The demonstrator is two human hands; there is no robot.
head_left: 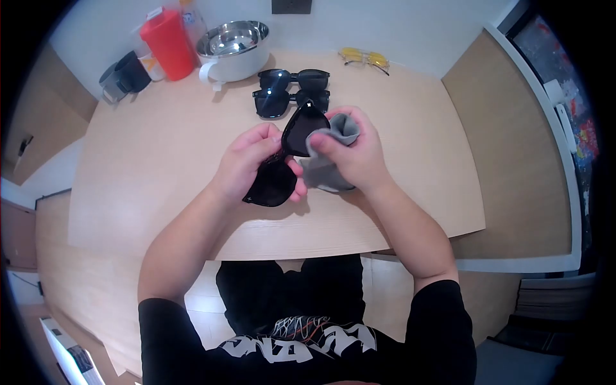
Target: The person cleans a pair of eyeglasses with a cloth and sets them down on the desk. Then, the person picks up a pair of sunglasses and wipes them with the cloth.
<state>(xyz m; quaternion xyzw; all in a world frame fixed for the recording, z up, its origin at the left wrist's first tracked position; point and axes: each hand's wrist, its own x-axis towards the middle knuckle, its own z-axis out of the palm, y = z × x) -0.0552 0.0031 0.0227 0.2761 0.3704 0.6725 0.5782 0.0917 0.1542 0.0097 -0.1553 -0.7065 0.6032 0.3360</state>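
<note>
My left hand (247, 157) grips a pair of black sunglasses (273, 182) near the bridge, with fingertips showing behind the lower lens. The sunglasses are tilted, one dark lens up and to the right, the other down and to the left. In my right hand (359, 151) is a grey cloth (326, 172), bunched at the top and hanging below. The thumb presses the cloth against the right edge of the upper lens. Just beyond my hands, two more pairs of dark sunglasses lie on the table, a nearer pair (272, 104) and a farther pair (312, 79).
Yellow-lensed glasses (364, 58) lie at the back of the wooden table (160, 173). Along the back left stand a white pot (240, 64) with a steel bowl inside, a red container (169, 45) and dark grey mugs (127, 74). A wooden panel (513, 141) borders the right side.
</note>
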